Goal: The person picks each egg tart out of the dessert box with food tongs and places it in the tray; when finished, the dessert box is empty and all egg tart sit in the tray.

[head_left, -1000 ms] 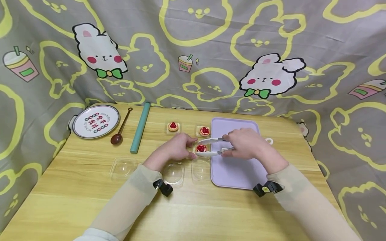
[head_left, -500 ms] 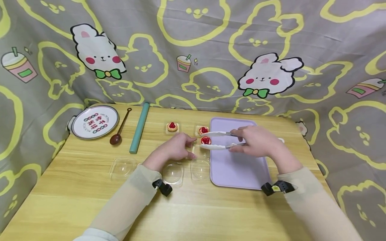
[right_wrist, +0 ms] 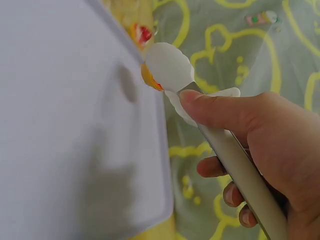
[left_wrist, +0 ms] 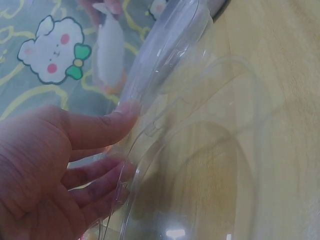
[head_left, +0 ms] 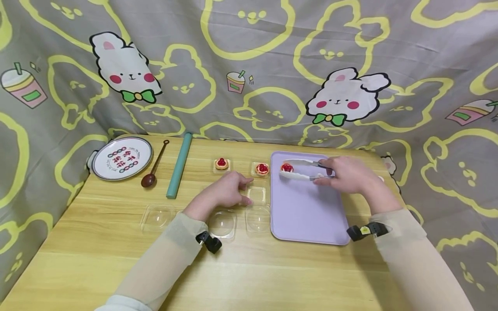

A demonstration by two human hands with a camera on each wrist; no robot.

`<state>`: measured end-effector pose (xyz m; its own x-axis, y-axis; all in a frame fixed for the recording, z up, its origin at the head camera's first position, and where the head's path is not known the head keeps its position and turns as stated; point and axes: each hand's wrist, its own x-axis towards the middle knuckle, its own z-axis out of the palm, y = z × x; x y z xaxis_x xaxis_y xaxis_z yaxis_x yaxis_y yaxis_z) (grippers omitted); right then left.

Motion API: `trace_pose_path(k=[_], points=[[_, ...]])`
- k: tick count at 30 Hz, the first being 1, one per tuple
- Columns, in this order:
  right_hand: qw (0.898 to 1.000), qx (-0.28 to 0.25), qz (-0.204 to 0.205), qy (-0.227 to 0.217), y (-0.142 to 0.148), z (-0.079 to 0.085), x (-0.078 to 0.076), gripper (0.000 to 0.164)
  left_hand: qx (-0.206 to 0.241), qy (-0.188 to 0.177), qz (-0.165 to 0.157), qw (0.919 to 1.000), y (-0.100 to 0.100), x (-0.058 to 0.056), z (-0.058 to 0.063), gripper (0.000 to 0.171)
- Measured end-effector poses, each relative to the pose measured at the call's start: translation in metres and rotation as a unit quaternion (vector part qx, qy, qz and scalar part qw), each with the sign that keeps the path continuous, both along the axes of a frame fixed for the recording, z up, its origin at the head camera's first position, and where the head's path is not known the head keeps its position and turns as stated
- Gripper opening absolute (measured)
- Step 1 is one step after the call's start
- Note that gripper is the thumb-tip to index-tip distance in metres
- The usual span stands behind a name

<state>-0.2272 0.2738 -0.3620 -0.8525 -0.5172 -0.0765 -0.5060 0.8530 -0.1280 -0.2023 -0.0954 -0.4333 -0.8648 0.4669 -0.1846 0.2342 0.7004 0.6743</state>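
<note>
My right hand (head_left: pixel 348 172) grips a pair of white-tipped tongs (head_left: pixel 299 176), with the thumb along the metal arm in the right wrist view. Between the tong tips is a small red-topped tart (head_left: pixel 287 167), over the back left of the lilac tray (head_left: pixel 307 220); a shadow lies below it. My left hand (head_left: pixel 229 190) holds the left edge of an open clear plastic box (head_left: pixel 257 195) with thumb and fingers. That box's domed lid (head_left: pixel 258 218) lies folded towards me. Two more red-topped tarts sit in clear boxes behind: one tart (head_left: pixel 262 169) near the tray, another tart (head_left: pixel 221 163) further left.
At the back left are a white plate (head_left: pixel 123 157) with red print, a brown spoon (head_left: pixel 155 164) and a green rolling pin (head_left: pixel 180 166). More clear lids (head_left: pixel 223 223) lie left of my left hand. A patterned curtain (head_left: pixel 249 86) closes off the back and sides.
My right hand has lifted the tart out of the front right box with the tongs and carried it right and back, over the tray. My left hand stays at the box.
</note>
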Motion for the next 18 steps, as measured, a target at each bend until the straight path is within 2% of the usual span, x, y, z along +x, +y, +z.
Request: trace_pose_path(k=[2,8,11,15,18], points=[[1.000,0.005,-0.003,0.003,0.004,-0.006,-0.004,0.068,0.000,-0.002,0.001,1.0000,0.000,0.000,0.000,0.073],[1.000,0.014,-0.013,-0.001,0.013,-0.020,-0.010,0.047,-0.001,-0.004,-0.002,1.0000,0.000,0.000,0.000,0.074],[1.000,0.011,-0.020,-0.005,0.014,-0.023,-0.011,0.044,-0.002,0.000,-0.008,1.0000,0.000,0.000,0.000,0.074],[0.999,0.004,-0.030,-0.013,0.015,-0.025,-0.012,0.049,-0.009,0.005,-0.017,0.9998,-0.002,0.000,0.002,0.075],[0.999,0.000,-0.038,-0.020,0.016,-0.024,-0.011,0.064,-0.015,0.007,-0.025,0.9996,-0.003,-0.001,0.001,0.078]])
